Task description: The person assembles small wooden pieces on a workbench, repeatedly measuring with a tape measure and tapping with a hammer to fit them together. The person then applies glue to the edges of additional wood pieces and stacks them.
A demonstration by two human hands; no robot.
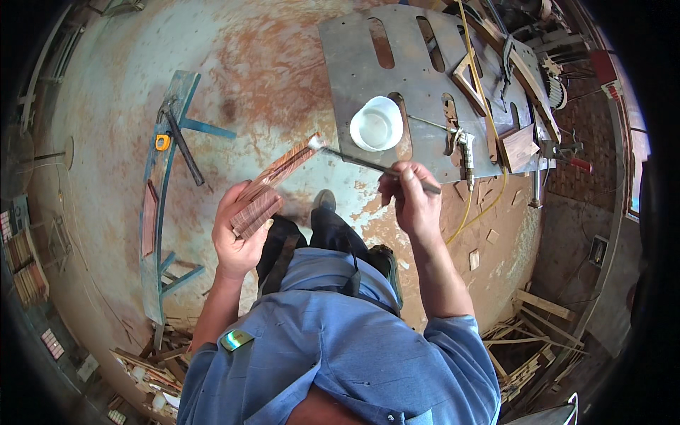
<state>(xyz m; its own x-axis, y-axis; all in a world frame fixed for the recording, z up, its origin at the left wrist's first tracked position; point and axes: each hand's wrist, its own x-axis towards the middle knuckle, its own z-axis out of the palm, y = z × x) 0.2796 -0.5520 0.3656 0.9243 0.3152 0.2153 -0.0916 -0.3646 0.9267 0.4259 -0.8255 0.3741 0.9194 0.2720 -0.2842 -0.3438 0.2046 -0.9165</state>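
Observation:
My left hand [232,241] is closed round a reddish-brown wooden piece [280,170] with a groove along it, tilted up and away from me. In my right hand [418,202] is a thin dark stick [363,163], gripped between thumb and fingers. Its far tip carries a white blob and meets the wood's far end; whether it ends in bristles I cannot tell. Beyond the stick, a white plastic tub [365,108] with whitish contents stands on the grey metal table [347,53].
An air blow gun [465,152] with a yellow hose lies on the slotted table, near clamps and wooden parts. At left, a narrow blue bench [164,234] holds a hammer [185,152] and an orange tape measure [162,142]. Wood scraps [538,340] pile up at lower right.

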